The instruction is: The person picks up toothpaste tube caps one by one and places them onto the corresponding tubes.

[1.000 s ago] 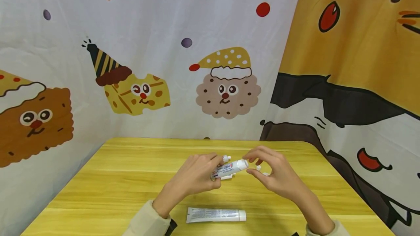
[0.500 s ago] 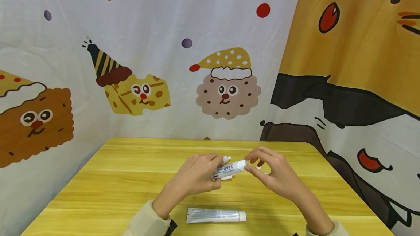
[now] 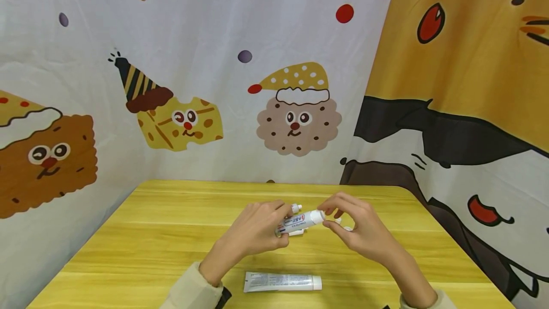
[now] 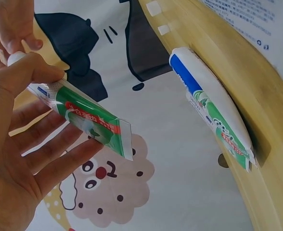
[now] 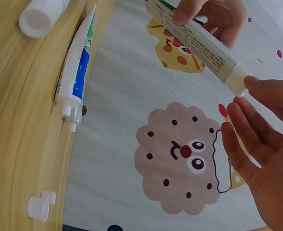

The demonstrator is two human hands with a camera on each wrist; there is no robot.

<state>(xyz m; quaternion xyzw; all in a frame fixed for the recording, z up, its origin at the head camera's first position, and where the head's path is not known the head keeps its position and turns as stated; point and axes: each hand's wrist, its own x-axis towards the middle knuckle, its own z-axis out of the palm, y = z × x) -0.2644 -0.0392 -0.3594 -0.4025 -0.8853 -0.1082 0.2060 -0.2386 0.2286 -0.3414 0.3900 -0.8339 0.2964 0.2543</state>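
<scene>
Holds a tilted toothpaste tube in the left grip; pinches its white cap with the arched right grip; has another tube flat on the tabletop.

Head view bright; left wrist view dimmer.

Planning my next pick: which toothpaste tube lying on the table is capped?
The toothpaste tube lying alone at the bottom of the head view: its white cap is on, whereas the two tubes farther back show bare nozzles.
</scene>
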